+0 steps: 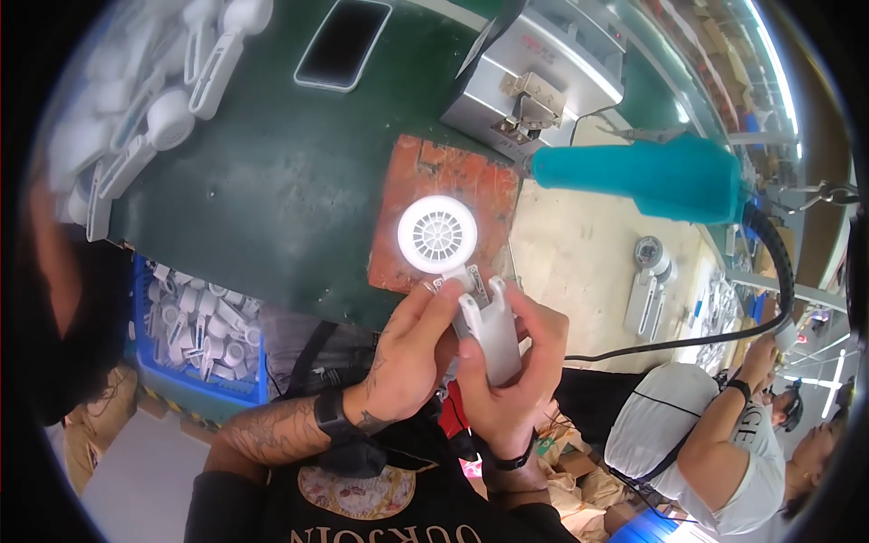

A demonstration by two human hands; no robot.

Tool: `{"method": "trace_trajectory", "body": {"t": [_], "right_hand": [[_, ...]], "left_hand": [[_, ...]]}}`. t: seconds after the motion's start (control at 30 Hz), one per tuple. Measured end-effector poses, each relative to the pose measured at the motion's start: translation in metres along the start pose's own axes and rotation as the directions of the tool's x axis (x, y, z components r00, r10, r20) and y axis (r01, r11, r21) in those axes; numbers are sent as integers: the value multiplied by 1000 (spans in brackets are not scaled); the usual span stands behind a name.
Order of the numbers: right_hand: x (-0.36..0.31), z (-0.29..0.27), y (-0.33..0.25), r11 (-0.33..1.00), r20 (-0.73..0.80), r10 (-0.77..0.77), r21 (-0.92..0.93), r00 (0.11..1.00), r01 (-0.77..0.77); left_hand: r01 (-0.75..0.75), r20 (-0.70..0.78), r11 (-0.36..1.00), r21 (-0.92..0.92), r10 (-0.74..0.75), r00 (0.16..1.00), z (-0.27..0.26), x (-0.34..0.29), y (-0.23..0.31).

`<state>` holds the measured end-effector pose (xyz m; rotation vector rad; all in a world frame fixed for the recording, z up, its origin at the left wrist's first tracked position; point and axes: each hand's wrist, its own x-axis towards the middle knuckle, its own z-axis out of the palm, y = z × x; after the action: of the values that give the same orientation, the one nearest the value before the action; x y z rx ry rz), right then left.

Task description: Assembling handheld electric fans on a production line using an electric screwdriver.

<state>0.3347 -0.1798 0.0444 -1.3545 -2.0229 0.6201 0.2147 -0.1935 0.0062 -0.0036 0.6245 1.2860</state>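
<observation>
A white round fan head (437,235) with a slotted grille lies face up over an orange-red block (398,208) in front of me. My left hand (407,348) is closed, its thumb and fingers pinching the short neck below the fan head. In my right hand (516,362) I grip a pale grey-white fan handle (493,339), whose forked end points away from me and meets the neck. My fingers cover part of that joint, so I cannot tell whether the two are fastened. To the right of the block hangs a teal electric screwdriver (638,178), held by neither hand.
A silver box-shaped machine (543,77) stands behind the block. A phone (344,43) lies on the green table (253,181). White handheld fans (167,118) pile up far left; a blue basket (263,362) holds several white parts. A black cable (670,342) curves rightward, near another person (715,443).
</observation>
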Motion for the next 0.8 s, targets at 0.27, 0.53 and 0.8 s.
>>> {"method": "trace_trajectory", "body": {"t": [0.27,0.53,0.8], "right_hand": [[6,7,-6,993,-16,-65,-95,998,63],[6,14,-3,983,-1,-83,-162,997,81],[3,22,5,993,-39,-77,-89,996,73]], "left_hand": [[54,74,998,-33,-51,996,10,0,8],[0,107,1000,-16,1,994,8,2,3],[-47,64,995,83,42,997,3,-2,-4]]}}
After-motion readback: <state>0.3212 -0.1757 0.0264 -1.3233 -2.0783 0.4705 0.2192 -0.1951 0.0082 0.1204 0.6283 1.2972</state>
